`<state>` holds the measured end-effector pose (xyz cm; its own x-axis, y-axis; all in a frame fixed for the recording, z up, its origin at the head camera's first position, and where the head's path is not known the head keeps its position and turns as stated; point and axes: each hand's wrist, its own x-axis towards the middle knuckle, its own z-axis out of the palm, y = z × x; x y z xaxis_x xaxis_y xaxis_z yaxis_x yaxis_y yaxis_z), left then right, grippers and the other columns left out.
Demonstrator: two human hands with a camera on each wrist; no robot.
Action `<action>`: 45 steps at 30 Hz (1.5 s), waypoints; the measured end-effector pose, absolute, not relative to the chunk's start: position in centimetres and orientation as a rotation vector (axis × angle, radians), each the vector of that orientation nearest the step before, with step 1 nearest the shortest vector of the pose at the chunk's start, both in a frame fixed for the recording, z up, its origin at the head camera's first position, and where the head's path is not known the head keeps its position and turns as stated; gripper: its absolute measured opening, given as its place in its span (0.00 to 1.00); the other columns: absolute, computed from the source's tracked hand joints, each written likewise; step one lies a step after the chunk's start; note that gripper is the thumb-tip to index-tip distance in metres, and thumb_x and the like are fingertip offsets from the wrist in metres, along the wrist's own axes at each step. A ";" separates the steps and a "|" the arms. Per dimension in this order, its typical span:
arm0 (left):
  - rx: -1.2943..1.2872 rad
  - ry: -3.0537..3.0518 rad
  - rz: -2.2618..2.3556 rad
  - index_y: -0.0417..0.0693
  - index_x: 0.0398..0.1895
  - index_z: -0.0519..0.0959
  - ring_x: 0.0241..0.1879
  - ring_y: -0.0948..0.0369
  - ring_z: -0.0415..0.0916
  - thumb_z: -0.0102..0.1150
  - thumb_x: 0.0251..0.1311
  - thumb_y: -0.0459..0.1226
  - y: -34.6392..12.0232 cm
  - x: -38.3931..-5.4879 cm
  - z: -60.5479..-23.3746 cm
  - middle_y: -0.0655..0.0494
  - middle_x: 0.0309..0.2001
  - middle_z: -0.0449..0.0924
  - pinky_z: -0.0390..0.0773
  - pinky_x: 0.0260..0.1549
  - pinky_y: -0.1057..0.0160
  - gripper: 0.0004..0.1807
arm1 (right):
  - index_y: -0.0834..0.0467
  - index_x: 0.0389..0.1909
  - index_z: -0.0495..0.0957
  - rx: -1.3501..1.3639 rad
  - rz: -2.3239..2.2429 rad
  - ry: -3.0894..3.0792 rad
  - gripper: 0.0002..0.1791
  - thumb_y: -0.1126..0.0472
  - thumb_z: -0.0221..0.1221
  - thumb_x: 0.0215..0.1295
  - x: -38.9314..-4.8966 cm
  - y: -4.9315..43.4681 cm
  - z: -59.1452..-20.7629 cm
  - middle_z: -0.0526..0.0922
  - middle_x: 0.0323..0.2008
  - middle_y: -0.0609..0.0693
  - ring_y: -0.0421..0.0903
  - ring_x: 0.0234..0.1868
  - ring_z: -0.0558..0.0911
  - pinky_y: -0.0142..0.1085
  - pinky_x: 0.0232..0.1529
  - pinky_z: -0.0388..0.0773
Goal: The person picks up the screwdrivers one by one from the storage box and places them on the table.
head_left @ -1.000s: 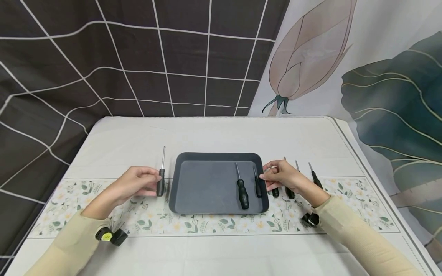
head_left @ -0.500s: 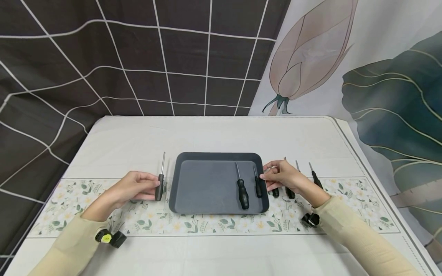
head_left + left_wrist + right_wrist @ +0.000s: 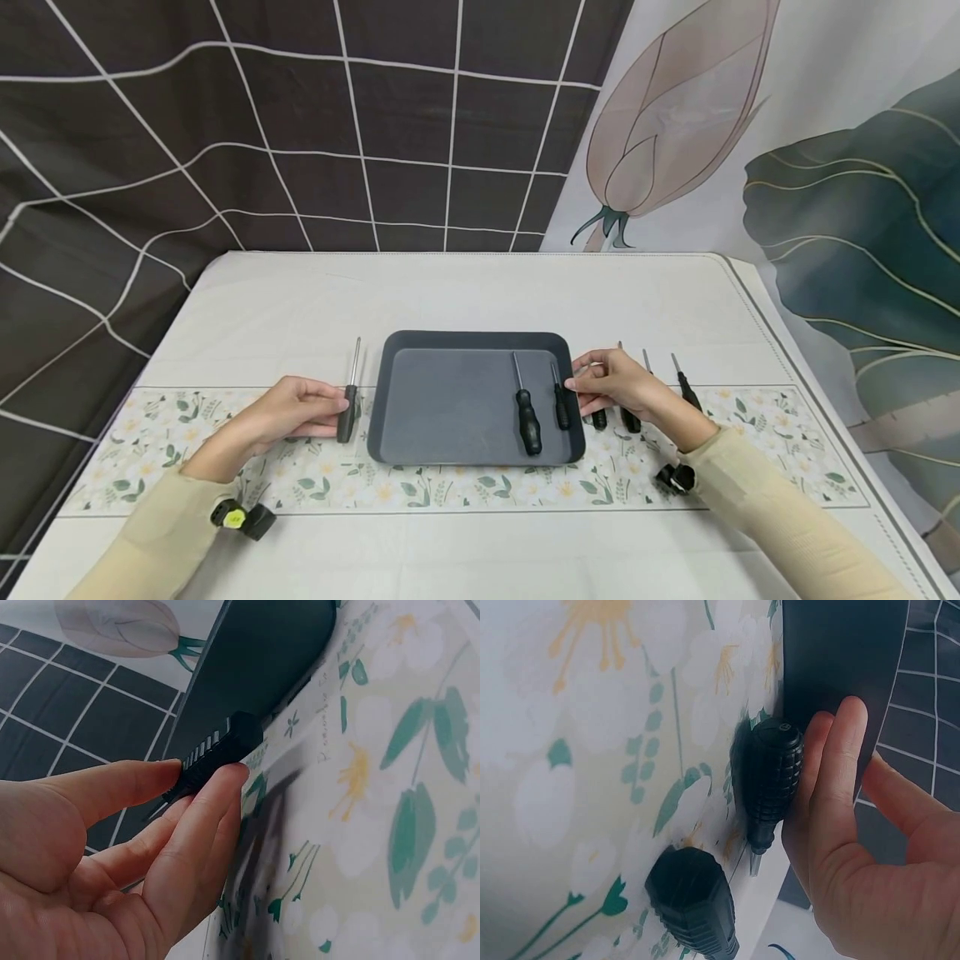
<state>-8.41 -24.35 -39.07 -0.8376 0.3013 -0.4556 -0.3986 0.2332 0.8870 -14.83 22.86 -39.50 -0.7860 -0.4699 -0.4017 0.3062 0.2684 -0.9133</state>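
Left of the grey tray (image 3: 442, 400), my left hand (image 3: 288, 417) pinches a screwdriver (image 3: 347, 414) by its black handle, shaft pointing away from me. In the left wrist view the thumb and fingertips hold the ridged handle (image 3: 225, 746), its shadow falling on the cloth. My right hand (image 3: 615, 385) grips the tray's right rim, and the right wrist view shows fingers against the outside of the tray wall (image 3: 840, 660). Inside the tray, toward its right side, lie a larger black screwdriver (image 3: 528, 423) and a smaller one (image 3: 561, 406).
Several more black screwdrivers lie on the table right of the tray, partly behind my right hand: one by the tray (image 3: 598, 419), another beside it (image 3: 630, 420), one farther right (image 3: 687, 392). A floral band (image 3: 450, 492) crosses the white tablecloth.
My left hand has moved down and slightly toward me with the screwdriver, mostly in the first half second. The right hand, the tray and the other screwdrivers have stayed in place.
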 end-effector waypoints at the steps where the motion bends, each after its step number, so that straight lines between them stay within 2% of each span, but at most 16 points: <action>1: -0.094 1.961 1.653 0.15 0.59 0.66 0.38 0.59 0.85 0.55 0.70 0.29 -24.3 -8.4 -39.1 0.48 0.40 0.85 0.86 0.43 0.60 0.23 | 0.79 0.59 0.61 -0.145 -1.582 1.911 0.22 0.72 0.56 0.71 -14.8 22.9 -39.5 0.81 0.27 0.55 0.44 0.24 0.85 0.39 0.33 0.88; 9: -0.112 1.983 1.640 0.15 0.58 0.67 0.37 0.58 0.85 0.57 0.69 0.29 -24.3 -8.7 -39.5 0.47 0.39 0.85 0.86 0.42 0.59 0.23 | 0.79 0.59 0.61 -0.146 -1.593 1.895 0.23 0.72 0.56 0.71 -14.8 22.9 -39.5 0.81 0.27 0.55 0.45 0.25 0.85 0.38 0.33 0.88; 19: -0.142 1.998 1.658 0.19 0.49 0.77 0.34 0.58 0.86 0.59 0.66 0.26 -24.5 -8.9 -40.0 0.41 0.41 0.86 0.87 0.39 0.60 0.14 | 0.80 0.60 0.59 -0.150 -1.597 1.882 0.24 0.72 0.55 0.71 -14.9 22.9 -39.6 0.81 0.28 0.55 0.45 0.25 0.85 0.38 0.34 0.88; 28: -0.133 2.050 1.618 0.19 0.47 0.78 0.33 0.58 0.86 0.60 0.65 0.26 -24.4 -8.9 -40.2 0.39 0.41 0.86 0.87 0.37 0.60 0.13 | 0.80 0.61 0.59 -0.150 -1.592 1.887 0.24 0.72 0.56 0.71 -14.9 23.0 -39.6 0.81 0.28 0.55 0.45 0.25 0.85 0.39 0.34 0.88; 39: -0.159 2.145 1.514 0.22 0.42 0.80 0.30 0.57 0.87 0.64 0.63 0.28 -23.8 -9.2 -39.8 0.41 0.35 0.86 0.87 0.33 0.62 0.12 | 0.79 0.59 0.61 -0.146 -1.595 1.887 0.23 0.71 0.57 0.71 -14.8 23.1 -39.5 0.81 0.28 0.55 0.45 0.27 0.84 0.39 0.35 0.88; 45: -0.154 2.175 1.453 0.26 0.43 0.81 0.31 0.58 0.86 0.64 0.63 0.30 -24.0 -9.2 -39.4 0.45 0.36 0.86 0.87 0.34 0.63 0.12 | 0.79 0.58 0.62 -0.144 -1.601 1.880 0.22 0.71 0.57 0.71 -14.9 23.0 -39.5 0.81 0.28 0.55 0.45 0.26 0.84 0.39 0.35 0.88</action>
